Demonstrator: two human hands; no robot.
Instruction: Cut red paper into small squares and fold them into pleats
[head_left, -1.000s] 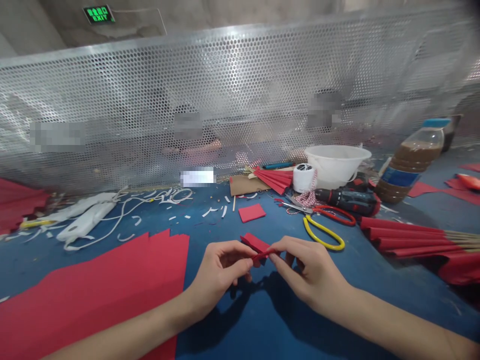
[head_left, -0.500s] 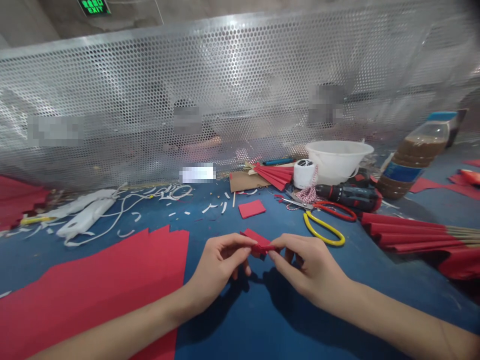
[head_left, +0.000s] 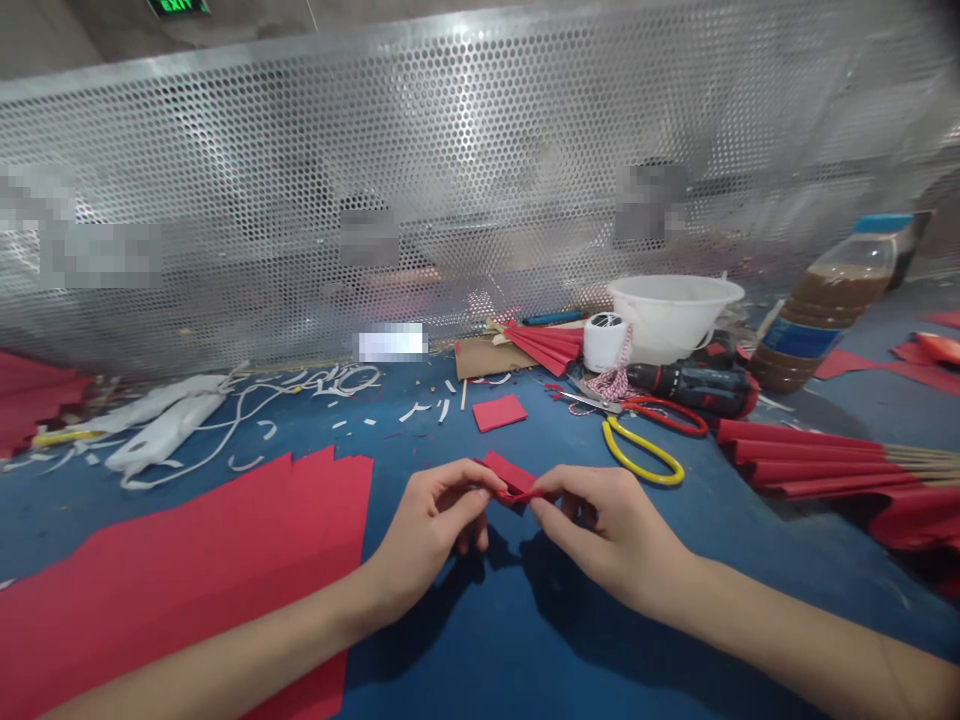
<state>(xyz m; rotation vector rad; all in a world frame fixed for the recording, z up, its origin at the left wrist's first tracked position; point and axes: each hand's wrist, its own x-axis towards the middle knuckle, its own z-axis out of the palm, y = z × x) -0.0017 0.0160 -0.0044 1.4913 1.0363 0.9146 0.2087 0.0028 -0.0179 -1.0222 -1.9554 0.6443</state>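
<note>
A small piece of folded red paper (head_left: 508, 473) is held between my two hands, a little above the blue tabletop. My left hand (head_left: 442, 515) pinches its left side between thumb and fingers. On the opposite side, my right hand (head_left: 600, 520) grips the near edge with thumb and forefinger. The paper's near edge looks creased and turned up; its underside is hidden. Just beyond lies a flat red paper rectangle (head_left: 499, 413). Large red sheets (head_left: 225, 560) are stacked under and beside my left forearm.
To the right are scissors (head_left: 645, 455) with yellow and red handles, a power drill (head_left: 694, 388), a white bucket (head_left: 671, 320), a string spool (head_left: 604, 343), a tilted brown bottle (head_left: 825, 310) and pleated red paper (head_left: 817, 465). White power strips (head_left: 169, 425) and paper scraps lie left, before a perforated metal screen (head_left: 450, 180).
The red paper's near edge shows a clearer fold between my fingertips. Both hands keep their pinch. The whole view has shifted slightly.
</note>
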